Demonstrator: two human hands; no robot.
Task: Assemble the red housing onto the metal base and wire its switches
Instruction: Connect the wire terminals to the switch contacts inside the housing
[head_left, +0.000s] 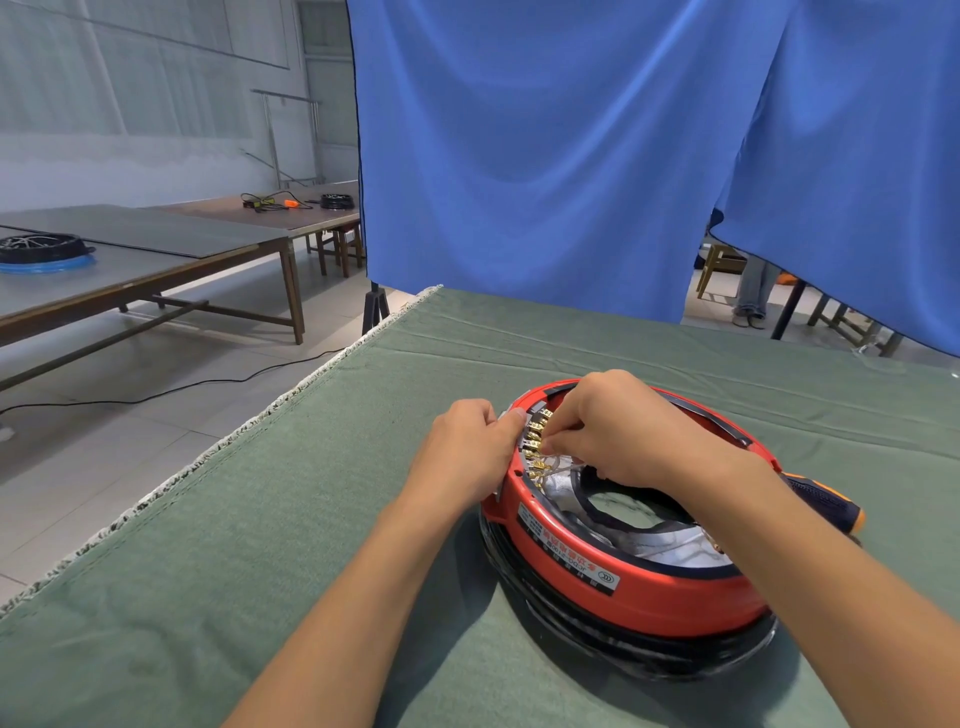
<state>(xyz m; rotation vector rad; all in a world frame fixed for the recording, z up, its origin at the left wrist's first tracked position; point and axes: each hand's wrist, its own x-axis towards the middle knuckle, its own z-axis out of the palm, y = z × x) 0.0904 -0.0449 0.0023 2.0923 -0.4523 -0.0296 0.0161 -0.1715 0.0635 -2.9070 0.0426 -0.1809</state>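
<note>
The red ring-shaped housing sits on a silvery metal base, with a black ring under it, on the green cloth. A row of brass switch terminals runs along the housing's inner left wall, with thin wires below them. My left hand grips the housing's outer left rim beside the terminals, thumb on the top edge. Reaching over the rim, my right hand pinches a small wire connector at the terminal row. The connector itself is mostly hidden by my fingers.
A screwdriver with a dark blue and orange handle lies on the green cloth right of the housing, behind my right forearm. A blue curtain hangs behind the table. Other tables stand at the left, a black cable crossing the floor.
</note>
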